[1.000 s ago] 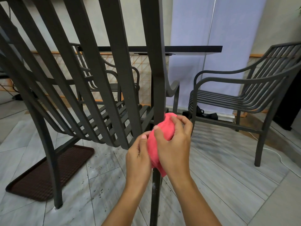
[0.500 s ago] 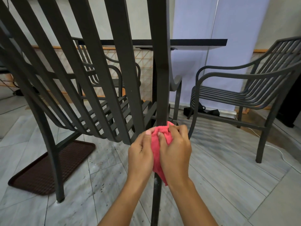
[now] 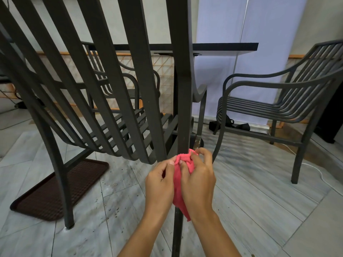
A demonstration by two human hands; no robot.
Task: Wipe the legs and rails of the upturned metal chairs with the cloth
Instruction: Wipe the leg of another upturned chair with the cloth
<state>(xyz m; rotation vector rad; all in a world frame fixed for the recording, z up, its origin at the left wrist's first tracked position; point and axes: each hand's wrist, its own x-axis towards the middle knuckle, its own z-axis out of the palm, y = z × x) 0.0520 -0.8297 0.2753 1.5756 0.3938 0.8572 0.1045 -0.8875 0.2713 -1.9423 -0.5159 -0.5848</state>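
Gripping the pink cloth (image 3: 179,179) around the chair leg (image 3: 182,93), your left hand (image 3: 159,184) and right hand (image 3: 198,182) both clench it; loosen either, and the cloth may slip off.

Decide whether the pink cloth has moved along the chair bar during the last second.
Yes. The pink cloth has slid down the upright chair bar, away from the seat slats' level.

Two bare forearms are showing, with the left hand (image 3: 161,184) and right hand (image 3: 199,184) wearing no gloves, rings or sleeves
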